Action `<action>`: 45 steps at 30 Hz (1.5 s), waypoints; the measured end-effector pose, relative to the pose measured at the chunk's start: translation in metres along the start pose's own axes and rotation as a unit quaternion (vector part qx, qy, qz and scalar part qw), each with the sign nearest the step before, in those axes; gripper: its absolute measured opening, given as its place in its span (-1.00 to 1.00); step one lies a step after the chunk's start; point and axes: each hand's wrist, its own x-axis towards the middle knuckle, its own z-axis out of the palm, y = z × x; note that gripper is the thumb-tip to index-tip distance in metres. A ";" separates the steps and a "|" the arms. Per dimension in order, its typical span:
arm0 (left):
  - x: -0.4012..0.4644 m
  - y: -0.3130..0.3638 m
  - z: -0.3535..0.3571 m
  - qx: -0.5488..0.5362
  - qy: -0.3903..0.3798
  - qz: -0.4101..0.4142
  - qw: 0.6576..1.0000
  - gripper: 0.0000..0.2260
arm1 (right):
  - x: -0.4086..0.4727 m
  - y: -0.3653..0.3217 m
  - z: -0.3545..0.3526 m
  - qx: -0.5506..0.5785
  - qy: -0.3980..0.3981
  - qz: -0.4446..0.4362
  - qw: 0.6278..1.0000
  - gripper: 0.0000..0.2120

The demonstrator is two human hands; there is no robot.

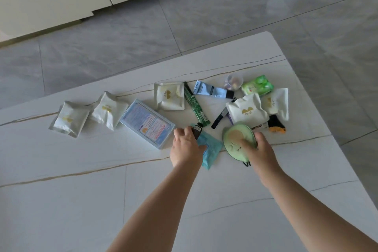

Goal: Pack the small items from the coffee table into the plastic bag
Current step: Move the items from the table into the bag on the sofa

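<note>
Small items lie scattered on the white marble coffee table [81,200]. My left hand [187,146] grips a teal tube with a black cap [211,148] that lies flat near the table's middle. My right hand [258,146] holds a green avocado-shaped pouch [235,139], thumb pressed on its face. Behind them lie a green stick pack [195,104], a blue-grey tube [212,90], a black pen-like item [219,117], several white sachets [246,109], a green wipes pack [257,85] and a small clear cup [234,81]. No plastic bag is in view.
A light blue flat box [147,124] lies left of my left hand, with two white sachets [70,118] [107,109] beyond it. A black and orange item [276,125] sits at the right. Grey tiled floor [184,26] and a cream cabinet [51,0] lie past the table.
</note>
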 end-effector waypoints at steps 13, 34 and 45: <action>-0.018 -0.048 0.001 -0.054 0.029 -0.116 0.991 -0.73 | 0.019 -0.053 0.038 -0.072 -0.037 -0.036 0.996 -0.85; -0.068 -0.082 -0.012 -0.375 0.004 -0.217 0.901 -0.86 | -0.014 -0.056 0.077 -0.031 0.019 0.108 0.994 -0.76; -0.145 -0.017 -0.090 -0.435 -0.085 -0.185 0.877 -0.80 | -0.143 -0.071 -0.052 0.289 -0.060 0.195 0.935 -0.69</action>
